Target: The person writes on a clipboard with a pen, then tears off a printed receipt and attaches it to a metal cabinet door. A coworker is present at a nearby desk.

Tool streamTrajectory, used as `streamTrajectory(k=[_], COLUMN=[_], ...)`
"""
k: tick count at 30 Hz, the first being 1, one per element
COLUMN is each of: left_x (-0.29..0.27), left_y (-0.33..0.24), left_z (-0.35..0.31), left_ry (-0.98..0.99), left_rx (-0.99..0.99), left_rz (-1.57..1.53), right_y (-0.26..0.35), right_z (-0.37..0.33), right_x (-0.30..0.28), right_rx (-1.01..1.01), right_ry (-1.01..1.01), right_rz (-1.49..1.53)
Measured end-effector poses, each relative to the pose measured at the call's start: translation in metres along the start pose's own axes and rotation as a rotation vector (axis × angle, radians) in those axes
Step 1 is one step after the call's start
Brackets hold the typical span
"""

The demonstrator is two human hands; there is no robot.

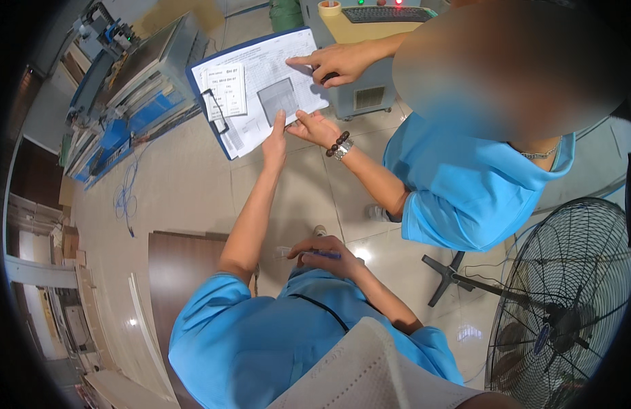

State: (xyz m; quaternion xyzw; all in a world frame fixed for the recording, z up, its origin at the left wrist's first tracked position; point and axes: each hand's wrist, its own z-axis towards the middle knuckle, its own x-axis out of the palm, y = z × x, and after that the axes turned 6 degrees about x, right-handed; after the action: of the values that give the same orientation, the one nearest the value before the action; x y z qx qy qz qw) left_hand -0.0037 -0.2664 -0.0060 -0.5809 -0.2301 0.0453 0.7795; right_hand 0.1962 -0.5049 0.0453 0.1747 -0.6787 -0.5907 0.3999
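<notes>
My left hand (275, 142) grips the near edge of a blue clipboard (194, 83), thumb on top and fingers underneath. Printed sheets (267, 65) lie on the board, with a small stack of white slips (232, 92) by its black clip and a dark grey rectangle (278, 97) near my thumb. At my waist, my right hand (332, 259) is closed around a blue pen (327, 253). A co-worker's hand (314, 129), with beads and a watch at the wrist, supports the board beside my left hand. The co-worker's other hand (342, 63) points a finger at the sheets.
The co-worker in a blue shirt (465, 184) stands at my right. Beyond the clipboard is a machine cabinet with a keyboard (387, 15). A large black fan (561, 307) stands at lower right, a brown table (186, 273) at left. Blue cable (128, 191) lies on the floor.
</notes>
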Motion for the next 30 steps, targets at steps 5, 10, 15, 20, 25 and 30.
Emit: streamTrajectory(k=[5,10,15,20,25,30], left_x=[-0.006,-0.013,-0.02,-0.022,-0.017,-0.015], left_y=[0.005,0.006,0.009,0.018,0.024,0.02], left_z=[0.006,0.015,0.02,0.02,0.027,0.025], left_ry=[-0.005,0.014,0.008,0.001,0.003,-0.061], left_rx=[0.031,-0.035,-0.024,0.0,-0.069,-0.196], left_rz=[-0.021,-0.039,-0.089,-0.108,-0.097,0.159], right_y=[0.005,0.006,-0.003,-0.01,-0.017,-0.012], right_z=[0.007,0.032,0.052,0.054,0.056,0.043], right_x=[0.001,0.002,-0.004,-0.012,-0.023,-0.047], right_rx=[0.152,0.226,0.111,0.091,0.069,0.066], right_ry=[-0.102,-0.189,-0.173,-0.185,-0.224,-0.17], right_rz=[-0.09,-0.085,-0.213,-0.22,-0.223,-0.198])
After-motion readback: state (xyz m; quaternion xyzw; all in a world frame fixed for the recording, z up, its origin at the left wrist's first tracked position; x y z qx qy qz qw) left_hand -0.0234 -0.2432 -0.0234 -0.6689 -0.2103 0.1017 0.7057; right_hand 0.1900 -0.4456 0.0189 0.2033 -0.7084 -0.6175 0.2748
